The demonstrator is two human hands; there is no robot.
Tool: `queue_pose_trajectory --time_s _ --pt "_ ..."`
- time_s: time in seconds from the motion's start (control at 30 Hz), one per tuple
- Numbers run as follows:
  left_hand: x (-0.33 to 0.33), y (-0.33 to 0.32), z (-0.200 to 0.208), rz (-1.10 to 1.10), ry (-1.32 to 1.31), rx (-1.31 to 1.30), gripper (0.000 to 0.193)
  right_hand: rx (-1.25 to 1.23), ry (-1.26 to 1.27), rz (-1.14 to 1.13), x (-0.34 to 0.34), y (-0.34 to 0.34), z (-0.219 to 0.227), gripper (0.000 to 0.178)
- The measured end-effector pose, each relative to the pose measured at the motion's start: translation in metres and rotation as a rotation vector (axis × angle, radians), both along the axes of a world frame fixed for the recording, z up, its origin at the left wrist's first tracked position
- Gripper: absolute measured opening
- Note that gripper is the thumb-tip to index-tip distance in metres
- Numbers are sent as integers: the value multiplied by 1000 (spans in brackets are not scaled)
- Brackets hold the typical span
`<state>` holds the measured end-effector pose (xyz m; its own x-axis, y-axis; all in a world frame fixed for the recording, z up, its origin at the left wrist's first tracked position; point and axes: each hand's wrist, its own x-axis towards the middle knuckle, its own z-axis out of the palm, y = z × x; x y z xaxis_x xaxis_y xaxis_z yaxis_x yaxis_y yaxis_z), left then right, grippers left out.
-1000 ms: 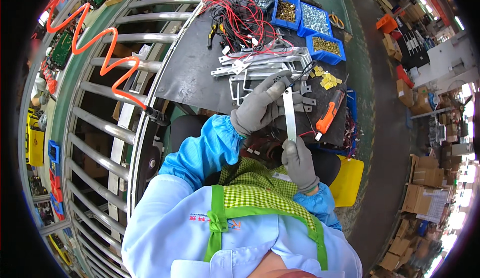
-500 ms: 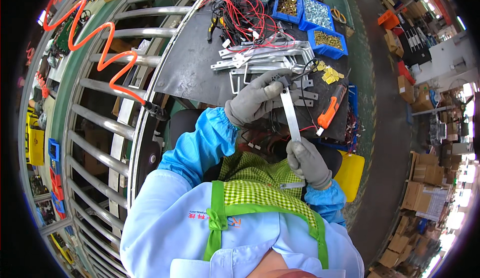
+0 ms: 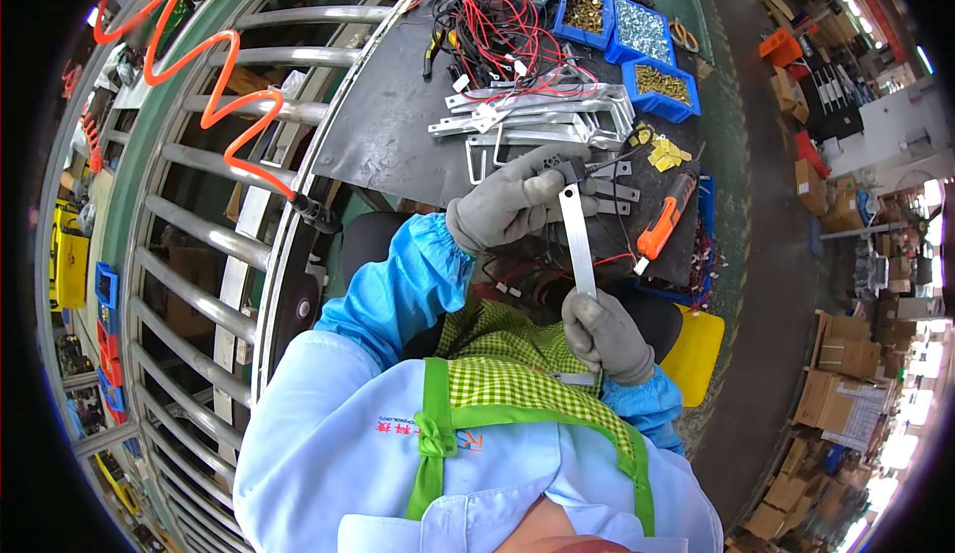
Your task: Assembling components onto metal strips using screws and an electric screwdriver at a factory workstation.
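Head view: both hands are gloved in grey and raised in front of the near edge of the desk [image 3: 378, 145]. The left hand [image 3: 509, 200] is grasping a small black block [image 3: 570, 169] between thumb and fingers; a dark cable runs from the block toward the right. The right hand [image 3: 608, 336] is closed on the lower end of a flat metal strip [image 3: 578, 245], thumb uppermost. The strip stands between the two hands, its holed upper end just below the block; whether strip and block touch cannot be determined.

On the desk, beyond the left hand, silver metal brackets [image 3: 537, 118] lie overlapping in a loose stack. Several flat drilled tabs [image 3: 621, 193] lie to the right of the left hand, partly covered by it. Yellow pieces [image 3: 668, 154] are grouped near them. An orange-and-dark handheld tool [image 3: 659, 232] lies near the right edge, pale tip toward the wearer.

At the far side, a tangle of red and black wires [image 3: 487, 41] lies left of three blue bins [image 3: 665, 108]; two contain brass-coloured fasteners, one silver-coloured hardware. A second metal strip [image 3: 575, 379] rests on the green checked apron [image 3: 517, 384]. A roller conveyor [image 3: 204, 240] adjoins the desk on the left, with an orange coiled hose [image 3: 214, 105] above it.
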<state>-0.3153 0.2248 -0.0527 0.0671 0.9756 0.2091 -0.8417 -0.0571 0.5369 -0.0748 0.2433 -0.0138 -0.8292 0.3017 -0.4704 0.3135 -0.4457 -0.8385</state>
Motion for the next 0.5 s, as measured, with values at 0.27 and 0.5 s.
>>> queue_pose_trajectory --time_s 0.27,0.5 --pt "42 -27 -5 -121 366 -26 53 -39 27 -116 -10 -9 -5 34" --pt "32 -30 -21 66 69 -228 54 201 -3 -259 -12 -20 -34 38"
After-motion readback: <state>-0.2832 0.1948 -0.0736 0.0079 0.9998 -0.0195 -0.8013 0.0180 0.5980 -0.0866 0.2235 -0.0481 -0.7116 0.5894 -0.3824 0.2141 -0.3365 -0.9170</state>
